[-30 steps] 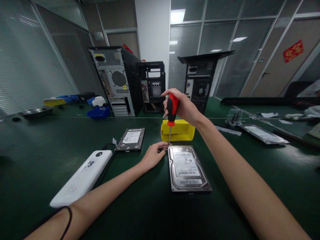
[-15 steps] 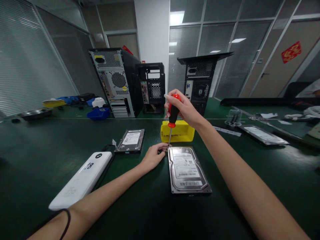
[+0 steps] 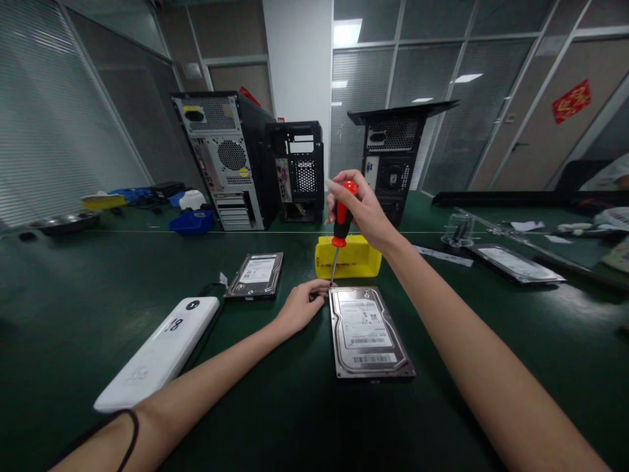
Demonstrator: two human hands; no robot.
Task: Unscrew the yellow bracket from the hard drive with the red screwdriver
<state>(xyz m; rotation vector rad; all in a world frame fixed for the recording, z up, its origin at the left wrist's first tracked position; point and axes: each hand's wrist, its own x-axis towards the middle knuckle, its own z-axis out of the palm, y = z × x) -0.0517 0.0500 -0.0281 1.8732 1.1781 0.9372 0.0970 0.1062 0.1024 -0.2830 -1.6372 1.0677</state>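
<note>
A silver hard drive (image 3: 371, 334) with a white label lies flat on the dark green table in front of me. My right hand (image 3: 356, 203) is closed around a red and black screwdriver (image 3: 339, 226), held nearly upright. Its shaft slants down to the drive's far left corner, where the exact tip contact is too small to see. At that same corner, my left hand (image 3: 305, 303) grips the drive's edge with curled fingers, the fingertips partly hidden. Just beyond stands a yellow plastic bin (image 3: 351, 257).
Left of the hands lie another hard drive (image 3: 256, 275) and a white power bank (image 3: 160, 354) with a cable. Several computer cases, including a tall one (image 3: 226, 157), stand behind. A blue bin (image 3: 191, 223) sits at left; a third drive (image 3: 515, 263) and a clear cup (image 3: 459, 229) are right.
The right hand has lifted very slightly and turned a little on the screwdriver handle, which leans slightly more to the right. The left hand and hard drive stay in place.
</note>
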